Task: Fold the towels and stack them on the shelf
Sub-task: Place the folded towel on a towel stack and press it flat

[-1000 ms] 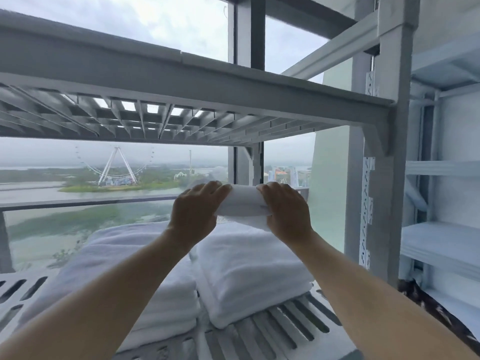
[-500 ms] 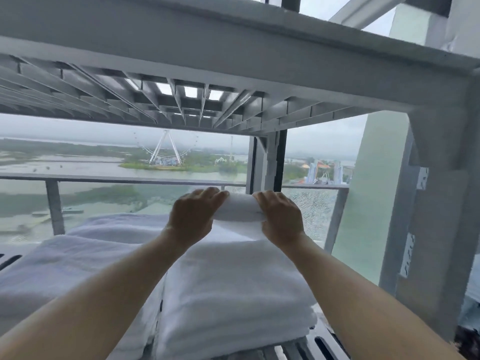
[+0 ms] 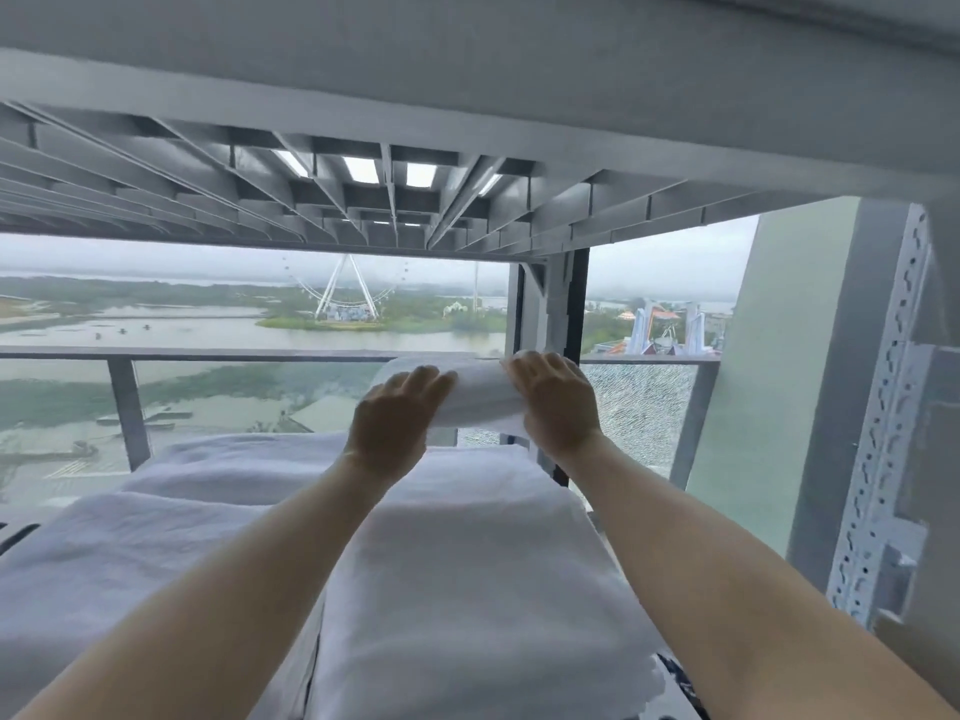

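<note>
Flanking the towel, left hand and right hand grip it.

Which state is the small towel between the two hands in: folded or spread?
Folded. The small towel is a compact bundle gripped between the left hand and the right hand; only a short edge hangs below.

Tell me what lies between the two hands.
A rolled white towel spans the gap, the left hand and right hand each holding one end, above the folded stack; seen in the head view.
</note>
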`<action>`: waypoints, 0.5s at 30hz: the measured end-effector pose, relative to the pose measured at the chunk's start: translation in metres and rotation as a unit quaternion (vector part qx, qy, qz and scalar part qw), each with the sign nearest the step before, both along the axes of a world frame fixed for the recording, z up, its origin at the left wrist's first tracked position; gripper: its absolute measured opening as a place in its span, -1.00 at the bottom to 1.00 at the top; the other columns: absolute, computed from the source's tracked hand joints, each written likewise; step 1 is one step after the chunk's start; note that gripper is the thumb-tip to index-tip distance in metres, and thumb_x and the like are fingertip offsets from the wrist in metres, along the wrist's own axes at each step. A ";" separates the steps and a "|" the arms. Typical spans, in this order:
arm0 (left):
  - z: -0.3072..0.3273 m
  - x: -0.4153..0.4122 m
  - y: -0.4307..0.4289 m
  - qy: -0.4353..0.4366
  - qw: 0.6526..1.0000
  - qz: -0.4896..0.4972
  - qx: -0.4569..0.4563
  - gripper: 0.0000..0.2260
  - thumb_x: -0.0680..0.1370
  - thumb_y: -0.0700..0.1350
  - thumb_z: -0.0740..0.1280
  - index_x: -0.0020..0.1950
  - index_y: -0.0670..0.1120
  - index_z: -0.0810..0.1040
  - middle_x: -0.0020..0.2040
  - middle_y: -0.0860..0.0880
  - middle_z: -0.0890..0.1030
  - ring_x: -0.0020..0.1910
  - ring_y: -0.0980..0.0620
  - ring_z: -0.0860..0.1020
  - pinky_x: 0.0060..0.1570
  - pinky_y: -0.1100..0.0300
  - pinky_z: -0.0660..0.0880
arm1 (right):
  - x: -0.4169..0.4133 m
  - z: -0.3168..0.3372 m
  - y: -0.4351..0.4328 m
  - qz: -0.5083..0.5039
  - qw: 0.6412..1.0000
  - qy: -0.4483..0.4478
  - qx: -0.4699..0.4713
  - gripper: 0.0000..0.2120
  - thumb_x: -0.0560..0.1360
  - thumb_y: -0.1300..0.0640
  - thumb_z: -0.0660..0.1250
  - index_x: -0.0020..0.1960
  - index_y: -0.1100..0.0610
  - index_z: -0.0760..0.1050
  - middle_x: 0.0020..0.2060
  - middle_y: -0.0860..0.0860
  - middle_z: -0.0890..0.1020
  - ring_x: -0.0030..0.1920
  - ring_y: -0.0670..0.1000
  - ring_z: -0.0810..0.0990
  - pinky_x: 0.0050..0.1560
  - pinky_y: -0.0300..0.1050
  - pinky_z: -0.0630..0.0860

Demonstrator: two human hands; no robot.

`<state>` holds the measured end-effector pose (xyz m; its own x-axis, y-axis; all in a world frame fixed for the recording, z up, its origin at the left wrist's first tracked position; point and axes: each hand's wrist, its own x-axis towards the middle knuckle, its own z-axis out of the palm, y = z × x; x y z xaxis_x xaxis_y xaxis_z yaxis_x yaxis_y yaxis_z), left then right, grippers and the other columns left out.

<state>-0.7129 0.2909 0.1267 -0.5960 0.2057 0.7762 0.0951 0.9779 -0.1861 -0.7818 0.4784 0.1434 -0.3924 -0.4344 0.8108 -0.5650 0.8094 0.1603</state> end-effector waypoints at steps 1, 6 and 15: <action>-0.008 -0.002 -0.003 -0.037 0.999 0.000 -0.007 -0.46 0.37 -0.40 0.27 0.32 -0.08 0.43 0.20 -0.11 0.53 0.08 -0.19 0.55 -0.15 -0.04 0.58 | 0.000 -0.009 0.000 0.000 0.999 -0.032 0.014 -0.52 0.25 0.48 0.29 0.13 0.18 0.50 0.00 0.09 0.60 0.01 0.17 0.56 0.08 0.02 0.51; -0.022 -0.010 -0.025 -0.276 0.957 0.003 -0.091 -0.38 0.43 -0.19 0.31 0.44 0.09 0.21 0.39 0.05 0.33 0.33 -0.03 0.35 0.19 0.07 0.37 | 0.002 -0.046 0.006 0.001 0.961 -0.261 0.094 -0.65 0.38 0.13 0.27 0.17 0.05 0.44 0.11 0.03 0.55 0.14 0.10 0.50 0.05 -0.04 0.51; -0.011 -0.007 -0.022 -0.352 0.935 0.012 -0.047 -0.34 0.45 -0.23 0.27 0.47 0.17 0.13 0.40 0.00 0.28 0.37 -0.08 0.30 0.30 0.05 0.32 | 0.005 -0.045 -0.016 -0.054 0.951 -0.263 0.155 -0.51 0.42 0.15 0.29 0.32 -0.07 0.29 0.17 -0.01 0.52 0.14 0.11 0.52 0.06 -0.01 0.48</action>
<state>-0.7201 0.2690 0.1154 -0.9576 0.2336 0.1687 0.2052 0.9638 -0.1700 -0.7767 0.4624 0.0984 -0.7633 -0.5553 0.3300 -0.5497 0.8267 0.1197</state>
